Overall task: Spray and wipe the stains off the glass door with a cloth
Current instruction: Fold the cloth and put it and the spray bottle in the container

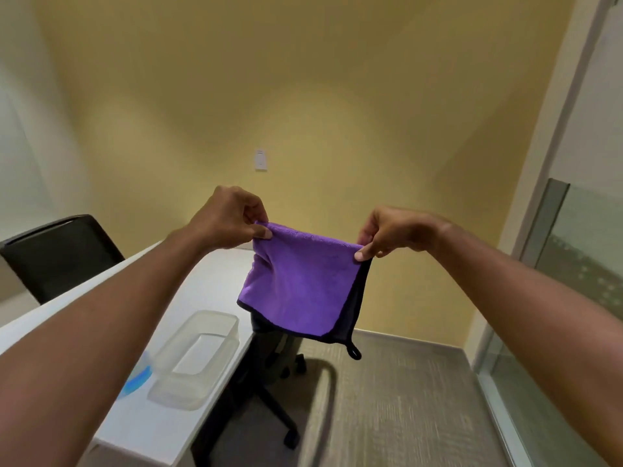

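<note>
A purple cloth (300, 284) with a dark edge and a small black hanging loop at its lower corner hangs spread out in front of me. My left hand (229, 219) pinches its upper left corner, and my right hand (391, 232) pinches its upper right corner. The cloth is in the air above the desk's end. A glass panel (576, 261), partly frosted, stands at the right edge of the view. Under my left forearm a blue and clear object (136, 379) shows on the desk; I cannot tell what it is.
A white desk (209, 284) runs along the left with a clear plastic container (199, 358) on it. A black office chair (57, 254) stands behind the desk, and another chair's wheeled base (273, 392) is under the desk's end. Yellow wall ahead, grey carpet below.
</note>
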`<state>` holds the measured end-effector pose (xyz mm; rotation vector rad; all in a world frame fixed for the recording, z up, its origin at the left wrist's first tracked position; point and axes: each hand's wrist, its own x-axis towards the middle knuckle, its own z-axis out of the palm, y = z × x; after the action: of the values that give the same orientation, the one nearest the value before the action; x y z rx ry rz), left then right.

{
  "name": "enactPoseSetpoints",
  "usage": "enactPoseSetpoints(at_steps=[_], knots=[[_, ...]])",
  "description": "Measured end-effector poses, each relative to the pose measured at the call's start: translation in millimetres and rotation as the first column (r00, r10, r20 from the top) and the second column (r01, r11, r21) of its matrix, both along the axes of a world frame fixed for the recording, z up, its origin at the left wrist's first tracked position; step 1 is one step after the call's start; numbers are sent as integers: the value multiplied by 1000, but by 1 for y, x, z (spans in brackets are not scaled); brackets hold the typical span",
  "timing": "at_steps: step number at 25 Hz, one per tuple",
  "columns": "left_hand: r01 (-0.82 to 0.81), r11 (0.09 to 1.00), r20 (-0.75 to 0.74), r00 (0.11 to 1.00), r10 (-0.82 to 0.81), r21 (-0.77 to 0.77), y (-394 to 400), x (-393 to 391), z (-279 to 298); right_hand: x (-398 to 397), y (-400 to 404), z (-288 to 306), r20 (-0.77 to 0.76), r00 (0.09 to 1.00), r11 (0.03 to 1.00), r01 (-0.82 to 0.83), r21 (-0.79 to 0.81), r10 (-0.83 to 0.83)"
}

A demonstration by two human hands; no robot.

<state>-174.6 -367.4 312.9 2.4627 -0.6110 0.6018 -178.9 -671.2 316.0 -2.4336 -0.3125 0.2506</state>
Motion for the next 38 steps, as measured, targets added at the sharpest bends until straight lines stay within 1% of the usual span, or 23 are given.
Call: enactPoseSetpoints(at_steps=[2,5,7,11,17,20,23,25,27,30,33,35,38], knots=[[-21,1000,-11,1000,21,-8,19,3,-4,6,21,0,16,1000,1000,3,-13,-3],[-37,999,-40,999,36,-21,49,10,-11,18,51,-3,35,999,1000,22,20,-23],[-35,999,-60,998,34,-15,71,20,-15,28,74,-7,36,999,1000,6,18,-7],[-32,999,-138,990,32,5,127,48,-21,55,128,-15,48,999,1000,1,10,-1],[-26,1000,-209,977,28,13,201,90,-34,94,206,-29,113,993,998,45,-48,-40],[-7,1000,-219,976,10,14,228,110,-38,112,235,-30,228,974,987,33,-156,4],[21,1000,-207,978,-18,15,242,129,-43,130,259,-32,350,931,965,-7,-262,102],[43,999,-186,982,-41,9,245,144,-46,146,270,-36,431,889,952,-21,-304,157],[65,998,-186,981,-60,19,246,156,-49,162,278,-37,482,853,950,-51,-308,202],[80,995,-170,983,-68,66,250,177,-48,188,280,-34,492,831,941,-106,-321,261],[16,992,-167,986,5,123,260,203,-44,216,277,-30,456,842,927,-126,-352,288],[-23,990,-151,988,43,137,264,220,-42,235,277,-28,434,853,925,-133,-355,289],[-15,990,-127,991,33,141,265,234,-39,256,282,-27,425,844,908,-155,-388,326]])
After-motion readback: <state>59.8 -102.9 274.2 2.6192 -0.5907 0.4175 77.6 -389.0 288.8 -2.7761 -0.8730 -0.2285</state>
